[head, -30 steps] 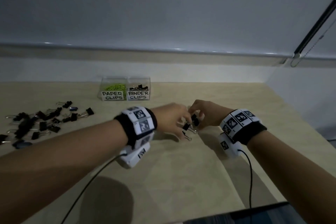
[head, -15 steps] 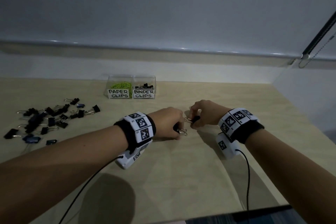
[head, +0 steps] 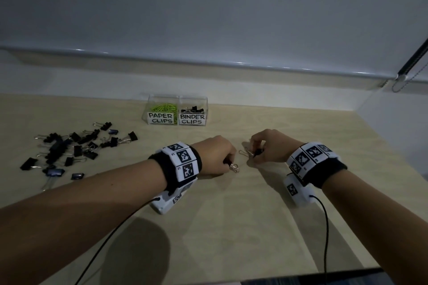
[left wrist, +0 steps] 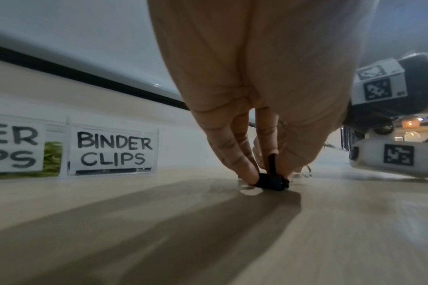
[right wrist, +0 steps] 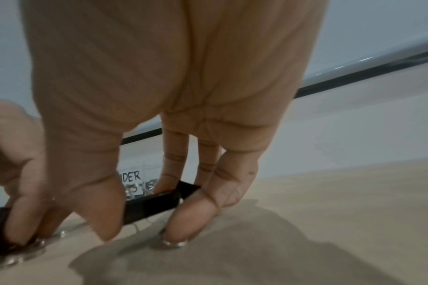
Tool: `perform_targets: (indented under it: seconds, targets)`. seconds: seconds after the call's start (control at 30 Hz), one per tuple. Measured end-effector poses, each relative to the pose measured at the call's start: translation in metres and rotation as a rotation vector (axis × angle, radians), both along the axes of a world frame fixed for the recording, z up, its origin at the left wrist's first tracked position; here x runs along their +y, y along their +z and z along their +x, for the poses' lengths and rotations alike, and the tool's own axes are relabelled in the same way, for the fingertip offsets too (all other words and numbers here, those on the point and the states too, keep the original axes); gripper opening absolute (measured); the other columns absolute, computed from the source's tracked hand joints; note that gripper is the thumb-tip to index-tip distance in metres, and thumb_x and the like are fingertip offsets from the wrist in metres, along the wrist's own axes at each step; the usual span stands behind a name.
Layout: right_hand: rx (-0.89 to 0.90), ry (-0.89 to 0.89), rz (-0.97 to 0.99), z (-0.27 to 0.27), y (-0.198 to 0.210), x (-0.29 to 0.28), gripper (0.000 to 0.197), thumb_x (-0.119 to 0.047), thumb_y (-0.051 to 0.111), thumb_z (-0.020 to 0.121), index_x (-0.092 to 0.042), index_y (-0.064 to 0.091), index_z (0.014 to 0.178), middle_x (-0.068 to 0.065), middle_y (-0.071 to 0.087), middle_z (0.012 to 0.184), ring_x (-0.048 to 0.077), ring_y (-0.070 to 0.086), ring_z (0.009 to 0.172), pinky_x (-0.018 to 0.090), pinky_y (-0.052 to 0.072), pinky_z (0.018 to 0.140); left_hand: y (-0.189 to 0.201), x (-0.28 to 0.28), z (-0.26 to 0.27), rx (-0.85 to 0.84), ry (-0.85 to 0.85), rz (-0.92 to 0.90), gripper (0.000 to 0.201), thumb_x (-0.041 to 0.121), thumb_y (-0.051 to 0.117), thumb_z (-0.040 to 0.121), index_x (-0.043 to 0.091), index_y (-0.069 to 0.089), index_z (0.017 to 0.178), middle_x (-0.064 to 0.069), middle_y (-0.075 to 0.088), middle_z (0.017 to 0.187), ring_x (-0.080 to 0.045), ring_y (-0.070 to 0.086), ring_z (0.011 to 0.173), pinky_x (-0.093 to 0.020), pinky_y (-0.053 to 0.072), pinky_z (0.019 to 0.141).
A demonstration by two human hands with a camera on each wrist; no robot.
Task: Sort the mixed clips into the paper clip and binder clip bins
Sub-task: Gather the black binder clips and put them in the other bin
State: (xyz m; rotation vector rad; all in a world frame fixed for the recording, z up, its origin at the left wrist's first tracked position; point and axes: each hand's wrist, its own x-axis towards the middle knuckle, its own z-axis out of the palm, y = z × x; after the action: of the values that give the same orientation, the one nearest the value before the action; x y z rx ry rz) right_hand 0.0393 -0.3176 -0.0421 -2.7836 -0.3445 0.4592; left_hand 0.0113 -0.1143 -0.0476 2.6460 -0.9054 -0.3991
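Observation:
My left hand (head: 228, 164) pinches a small black binder clip (left wrist: 271, 181) against the table; its silver handle (head: 234, 167) sticks out to the right. A little to the right, my right hand (head: 256, 154) grips another black binder clip (right wrist: 150, 207), its wire handles (head: 244, 152) pointing left. Behind the hands stand two clear bins: the paper clip bin (head: 162, 111) with green clips and the binder clip bin (head: 193, 112) with black clips. A pile of loose binder clips (head: 69, 148) lies at the far left.
The wooden table (head: 220, 227) meets a white wall at the back and on the right. Black cables run from both wrist cameras toward me. A dark edge shows at the bottom right (head: 312, 279).
The two hands have drawn apart, each keeping one binder clip; a second ago they held clips together between them. The left hand has dropped to the table.

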Motion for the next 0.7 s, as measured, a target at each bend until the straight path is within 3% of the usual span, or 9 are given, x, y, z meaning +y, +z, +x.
perform_targets:
  seconds: [0.27,0.37,0.5,0.6,0.7]
  targets:
    - [-0.022,0.061,0.047,-0.003,0.0,0.008,0.014,-0.019,0.078,0.066,-0.019,0.066,0.073,-0.003,0.068,0.078,0.013,0.061,0.071,0.031,0.052,0.07,-0.004,0.006,0.0,0.093,0.07,-0.121,0.012,0.006,0.062,0.079,0.011,0.07,0.086,0.006,0.06,0.077,-0.011,0.055,0.072,-0.018,0.044,0.062]
    - [-0.039,0.111,0.055,-0.002,0.003,0.016,0.01,-0.015,0.077,0.07,-0.019,0.068,0.074,-0.005,0.067,0.078,0.011,0.061,0.073,0.025,0.05,0.07,-0.004,0.01,-0.001,0.083,0.082,-0.153,0.012,0.005,0.064,0.077,0.01,0.072,0.085,0.008,0.059,0.076,-0.007,0.051,0.067,-0.014,0.038,0.055]
    - [-0.099,0.166,0.103,-0.001,0.004,0.032,0.012,-0.011,0.076,0.069,-0.019,0.068,0.074,-0.005,0.066,0.089,0.015,0.062,0.079,0.028,0.052,0.074,0.008,0.027,0.009,0.085,0.222,-0.283,0.01,0.006,0.066,0.079,0.014,0.071,0.082,0.007,0.068,0.083,-0.004,0.06,0.071,-0.013,0.045,0.061]
    - [-0.09,0.212,0.104,0.0,0.002,0.044,0.012,-0.01,0.078,0.068,-0.016,0.069,0.073,-0.004,0.064,0.096,0.015,0.061,0.081,0.032,0.054,0.077,0.026,0.044,0.035,-0.039,0.319,-0.379,0.005,0.005,0.071,0.079,0.008,0.071,0.084,-0.001,0.071,0.085,-0.011,0.065,0.077,-0.021,0.053,0.07]
    - [-0.074,0.258,0.059,0.001,0.001,0.051,0.012,-0.01,0.079,0.068,-0.017,0.069,0.072,-0.004,0.063,0.095,0.013,0.058,0.079,0.033,0.054,0.078,0.038,0.06,0.066,-0.213,0.458,-0.432,0.007,0.005,0.074,0.076,0.004,0.071,0.083,-0.007,0.072,0.088,-0.017,0.065,0.078,-0.023,0.051,0.075]
